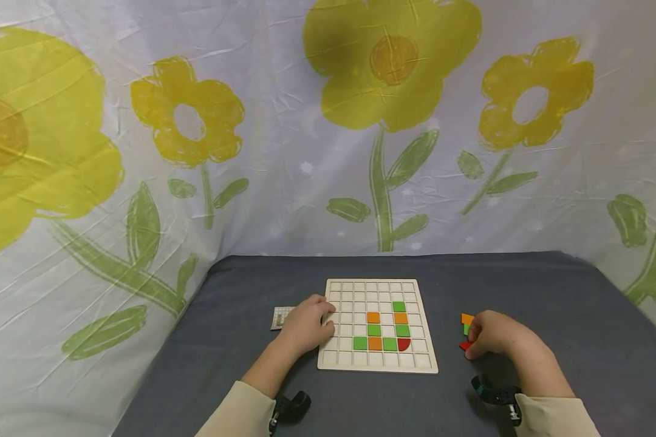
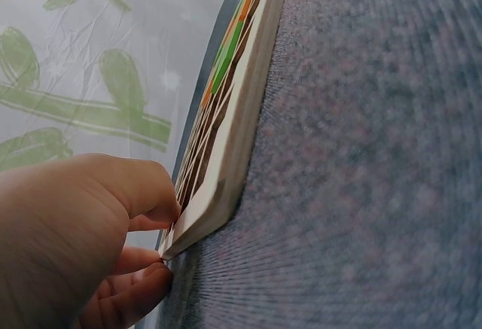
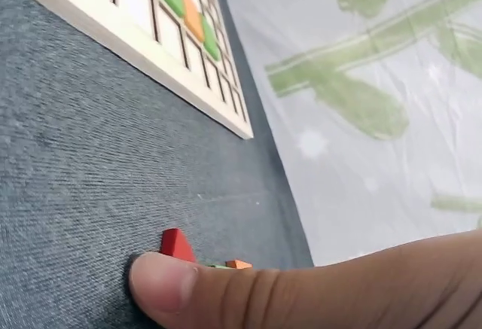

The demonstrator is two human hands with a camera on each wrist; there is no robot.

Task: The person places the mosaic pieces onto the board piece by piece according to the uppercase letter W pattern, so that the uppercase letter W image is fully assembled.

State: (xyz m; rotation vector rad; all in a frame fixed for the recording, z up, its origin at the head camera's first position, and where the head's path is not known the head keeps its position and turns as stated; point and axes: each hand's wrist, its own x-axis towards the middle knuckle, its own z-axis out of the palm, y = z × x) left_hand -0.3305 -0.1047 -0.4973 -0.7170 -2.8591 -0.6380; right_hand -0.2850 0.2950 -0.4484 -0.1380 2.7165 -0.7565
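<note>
A light wooden grid board [image 1: 377, 369] lies on the dark cloth. Several green and orange square tiles and one red tile [image 1: 404, 345] with a rounded corner sit in its cells. My left hand [image 1: 304, 325] grips the board's left edge, with bent fingers over and beside the rim in the left wrist view. Off to the board's right, my right hand [image 1: 497, 334] pinches a red piece [image 3: 177, 245] low over the cloth, thumb against it; the other fingertips are hidden in the right wrist view. An orange piece [image 1: 467, 318] and a partly covered green piece [image 1: 466, 329] lie beside those fingers.
A small card with a printed grid [image 1: 280, 317] lies left of the board, partly behind the left hand. Dark grey cloth [image 1: 382, 403] covers the table. A white curtain with yellow flowers [image 1: 284, 200] hangs behind and at both sides. Each wrist wears a black device.
</note>
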